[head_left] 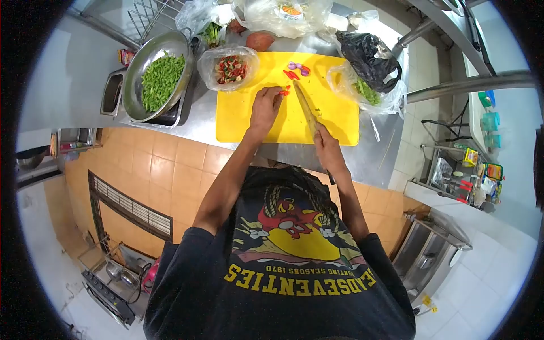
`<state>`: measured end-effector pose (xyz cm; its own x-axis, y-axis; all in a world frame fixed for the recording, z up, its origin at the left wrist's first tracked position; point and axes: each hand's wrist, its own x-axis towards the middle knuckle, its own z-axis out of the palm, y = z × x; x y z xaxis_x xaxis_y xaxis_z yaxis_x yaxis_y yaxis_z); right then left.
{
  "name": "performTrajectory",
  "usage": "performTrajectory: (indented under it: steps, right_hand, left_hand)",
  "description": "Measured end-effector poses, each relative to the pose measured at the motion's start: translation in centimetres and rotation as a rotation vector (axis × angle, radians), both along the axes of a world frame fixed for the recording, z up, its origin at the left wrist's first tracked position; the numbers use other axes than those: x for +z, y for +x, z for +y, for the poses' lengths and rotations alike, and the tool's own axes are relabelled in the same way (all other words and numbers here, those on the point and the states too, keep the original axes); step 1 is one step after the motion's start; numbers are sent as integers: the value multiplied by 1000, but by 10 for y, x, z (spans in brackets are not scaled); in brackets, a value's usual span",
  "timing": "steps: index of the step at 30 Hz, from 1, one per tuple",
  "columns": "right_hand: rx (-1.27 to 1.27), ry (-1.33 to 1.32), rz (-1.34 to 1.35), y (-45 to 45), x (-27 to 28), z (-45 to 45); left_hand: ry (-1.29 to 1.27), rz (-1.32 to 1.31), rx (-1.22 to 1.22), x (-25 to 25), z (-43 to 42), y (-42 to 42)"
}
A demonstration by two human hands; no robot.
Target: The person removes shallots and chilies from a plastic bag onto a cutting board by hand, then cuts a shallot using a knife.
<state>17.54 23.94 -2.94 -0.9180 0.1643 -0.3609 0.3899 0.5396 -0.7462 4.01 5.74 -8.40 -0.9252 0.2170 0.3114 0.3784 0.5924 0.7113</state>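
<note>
On a yellow cutting board (243, 122), my left hand (266, 107) has its fingers pressed together at some small red pieces (286, 89), which look like cut chili. My right hand (327, 144) is closed around the handle of a long knife (307, 110), whose blade points away from me with its tip beside the red pieces. Just beyond lie more red pieces (291, 75) and a few purple shallots (298, 67). A plastic-lined bowl (231, 67) of chopped red and pale pieces overlaps the board's far left corner.
A large metal pan (163, 77) of chopped greens stands at the left. A black plastic bag (369, 59) and a clear bag with greens (368, 92) touch the board's right side. Clear bags (286, 17) and a reddish-brown round item (260, 41) lie behind. A metal rail (453, 88) crosses at right.
</note>
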Motion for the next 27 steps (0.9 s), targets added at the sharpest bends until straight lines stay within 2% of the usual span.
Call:
performTrajectory:
  steps: [4,7,9,15,19,21,24,27]
  right_hand:
    - [28,-29,112,-4,-14,0]
    - [35,10,64,-6,-9,1]
    - [-10,10,-28,-6,2,6]
    - [8,40,-44,-5,-1,18]
    - [4,38,-67,-1,-8,25]
    - [11,11,110,0,-19,26]
    - [-30,-22,-18,2,-3,23]
    - [-26,0,-8,1,-5,22]
  left_hand:
    - [-9,-23,-30,4,3,-3]
    - [25,-96,-109,3,4,-13]
    - [-38,5,-144,3,6,-18]
    - [-112,1,-194,5,8,-21]
    - [-97,30,-190,0,9,-23]
    - [-96,-9,-164,0,8,-23]
    - [-57,-24,-158,4,4,-22]
    - [1,-61,-109,15,-1,-16]
